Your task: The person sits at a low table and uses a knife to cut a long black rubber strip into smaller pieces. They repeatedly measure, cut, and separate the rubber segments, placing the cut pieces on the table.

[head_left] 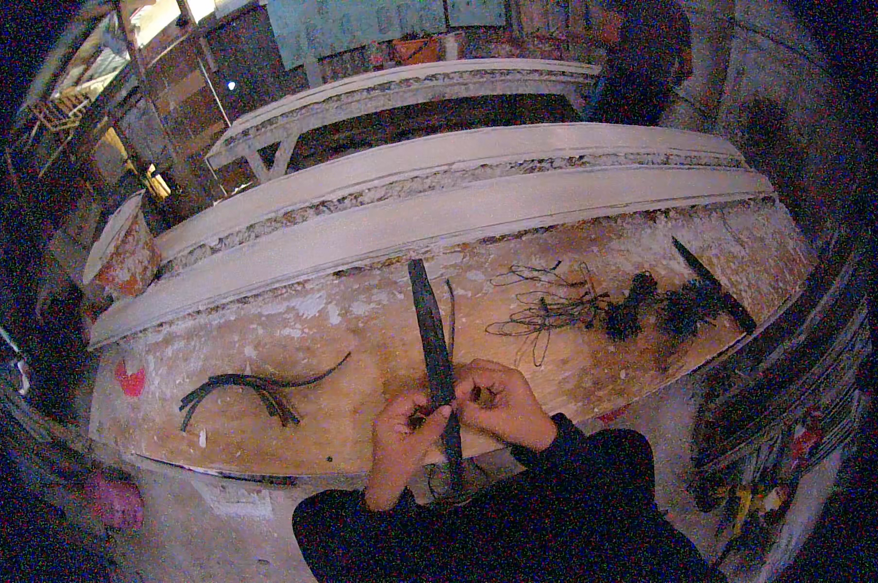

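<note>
A long, flat black strip (429, 325) lies across the wooden table (361, 428), pointing away from me, its near end reaching past the front edge. My left hand (407, 437) pinches it from the left, thumb and fingertips together. From the right, my right hand (505, 400) closes its fingertips on the same part of the strip. Anything small between the fingertips is too fine to make out. Just beyond my right hand lies a thin dark strip (450, 309). Several curved dark strips (254, 386) rest left of my hands.
Right of my hands spreads a tangle of thin dark cord (541, 306) with black clumps (643, 306). Another black strip (716, 285) lies near the table's right end. White-smeared long boards (439, 214) run along the far side. A person (643, 63) stands at the back right.
</note>
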{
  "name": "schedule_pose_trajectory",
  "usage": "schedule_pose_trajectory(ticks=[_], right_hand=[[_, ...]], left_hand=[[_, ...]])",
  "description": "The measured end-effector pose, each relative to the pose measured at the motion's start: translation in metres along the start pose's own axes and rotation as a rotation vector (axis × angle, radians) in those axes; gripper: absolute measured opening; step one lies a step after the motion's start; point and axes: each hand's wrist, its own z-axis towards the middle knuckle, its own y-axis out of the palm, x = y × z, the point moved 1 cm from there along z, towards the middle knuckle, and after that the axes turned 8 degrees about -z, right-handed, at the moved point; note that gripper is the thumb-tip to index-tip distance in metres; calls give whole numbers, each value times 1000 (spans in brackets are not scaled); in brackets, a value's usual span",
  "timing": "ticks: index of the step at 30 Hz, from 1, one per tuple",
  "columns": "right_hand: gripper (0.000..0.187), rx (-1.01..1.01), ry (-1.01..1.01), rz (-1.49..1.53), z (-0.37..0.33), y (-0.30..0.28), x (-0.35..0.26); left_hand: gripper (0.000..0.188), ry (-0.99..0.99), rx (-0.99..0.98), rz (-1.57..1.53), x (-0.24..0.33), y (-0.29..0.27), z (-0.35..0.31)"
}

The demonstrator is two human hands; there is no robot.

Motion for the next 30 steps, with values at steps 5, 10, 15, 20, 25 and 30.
schedule_pose_trajectory(ticks=[5, 10, 15, 20, 25, 30], right_hand=[[10, 21, -41, -10, 0, 2, 5], [14, 12, -75, -136, 0, 4, 13], [12, 38, -50, -95, -2, 3, 11], [7, 36, -46, 15, 0, 3, 3], [6, -29, -13, -7, 2, 1, 2], [8, 52, 6, -15, 2, 2, 3]], left_hand=[[10, -63, -61, -230, -6, 2, 3], [14, 32, -97, -141, -15, 2, 5], [14, 162, -130, -8, -21, 0, 7], [14, 47, -99, -244, -22, 0, 6], [14, -130, -70, -201, -16, -2, 2], [19, -99, -1, -294, -14, -9, 0]])
